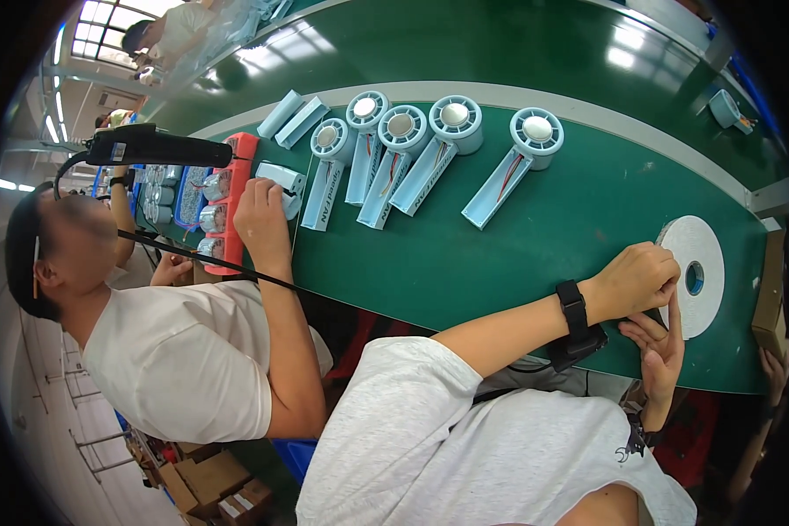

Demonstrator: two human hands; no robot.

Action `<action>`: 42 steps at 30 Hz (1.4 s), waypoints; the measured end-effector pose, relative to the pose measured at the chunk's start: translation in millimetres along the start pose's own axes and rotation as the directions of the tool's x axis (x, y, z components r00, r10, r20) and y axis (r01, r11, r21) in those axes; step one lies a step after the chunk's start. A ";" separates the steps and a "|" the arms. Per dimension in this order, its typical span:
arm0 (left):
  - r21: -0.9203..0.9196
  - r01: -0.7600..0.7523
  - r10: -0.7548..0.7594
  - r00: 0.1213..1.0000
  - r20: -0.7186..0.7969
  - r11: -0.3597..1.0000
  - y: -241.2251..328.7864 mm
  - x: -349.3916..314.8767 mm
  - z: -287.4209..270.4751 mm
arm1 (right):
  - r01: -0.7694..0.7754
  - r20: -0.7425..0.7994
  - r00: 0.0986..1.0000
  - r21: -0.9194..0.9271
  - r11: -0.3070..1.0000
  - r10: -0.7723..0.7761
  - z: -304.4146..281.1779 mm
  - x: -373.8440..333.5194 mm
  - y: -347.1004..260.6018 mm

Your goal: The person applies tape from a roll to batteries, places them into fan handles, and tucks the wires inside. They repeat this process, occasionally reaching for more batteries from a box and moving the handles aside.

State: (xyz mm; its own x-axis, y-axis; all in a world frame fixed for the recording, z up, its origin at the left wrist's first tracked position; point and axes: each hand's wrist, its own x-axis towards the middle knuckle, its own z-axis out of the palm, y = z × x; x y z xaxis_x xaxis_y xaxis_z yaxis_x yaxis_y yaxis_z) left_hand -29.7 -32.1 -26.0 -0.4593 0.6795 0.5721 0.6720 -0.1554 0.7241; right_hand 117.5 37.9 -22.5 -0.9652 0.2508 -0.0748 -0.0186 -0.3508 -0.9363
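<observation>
My left hand (638,279) is closed, its fingertips pinched together at the near left side of a large white roll of tape (703,250) with a blue core. Anything between those fingertips is too small to make out. Just below it my right hand (660,358) has its fingers apart, the index finger stretched up against the left fingertips. Left of my hands lies a light-blue handheld fan housing (535,145) with a round silver disc in its head and red wires along its open handle. Several similar housings (403,131) lie in a group farther left.
Two light-blue handle covers (291,118) lie at the far left of the green table (394,272). A co-worker (184,351) sits at my left beside a red tray (225,210) of silver round parts. A black tool (162,147) hangs above it. A cardboard box (770,294) stands at the right edge.
</observation>
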 end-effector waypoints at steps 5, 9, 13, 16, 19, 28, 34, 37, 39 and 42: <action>-0.029 0.032 -0.032 0.999 0.019 0.999 -0.9 1.1 -3.2 | -0.005 -0.009 1.000 -0.012 1.000 0.005 0.2 1.8 1.3; -0.039 0.034 -0.033 0.999 0.028 0.999 -0.7 4.6 -3.7 | -0.005 -0.029 1.000 -0.009 1.000 0.004 -0.8 4.0 -0.2; -0.063 0.035 -0.033 0.999 0.041 0.997 -0.7 17.4 4.8 | -0.002 0.033 0.999 0.080 0.997 0.000 -13.8 7.9 -6.2; -0.059 0.044 -0.039 0.996 0.078 0.997 -2.7 30.4 10.7 | 0.029 0.151 0.987 0.135 0.990 -0.049 -30.8 14.7 -14.2; -0.009 0.064 -0.063 0.996 0.067 0.998 5.4 52.7 31.0 | 0.000 0.210 0.977 0.125 0.992 -0.026 -59.3 18.1 -32.6; -0.029 0.155 -0.152 0.985 0.082 0.988 22.8 66.7 91.8 | 0.118 0.256 0.958 0.071 0.990 -0.132 -116.7 -11.2 -58.0; -0.142 0.215 -0.198 0.972 0.126 0.966 25.7 65.9 95.2 | 0.166 0.290 0.941 0.063 0.984 -0.177 -125.8 -12.0 -57.8; -0.138 0.216 -0.205 0.975 0.090 0.967 32.3 63.1 94.4 | 0.181 0.343 0.921 0.044 0.982 -0.185 -120.7 -12.7 -61.2; -0.118 0.203 -0.197 0.978 0.064 0.972 37.5 60.9 89.7 | 0.172 0.323 0.930 0.042 0.984 -0.176 -115.6 -18.6 -63.3; -0.232 0.263 -0.264 0.964 0.027 0.937 56.8 69.6 85.2 | 0.191 0.236 0.949 0.092 0.977 -0.208 -114.3 -25.6 -64.1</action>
State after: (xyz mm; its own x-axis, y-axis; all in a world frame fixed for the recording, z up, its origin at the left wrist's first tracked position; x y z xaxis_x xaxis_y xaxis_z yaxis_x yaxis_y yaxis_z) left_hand 26.0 67.4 22.1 -0.6046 0.7154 0.3501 0.3741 -0.1330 0.9178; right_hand 173.3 157.1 0.2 -0.9739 0.0978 0.2047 -0.2266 -0.3783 -0.8975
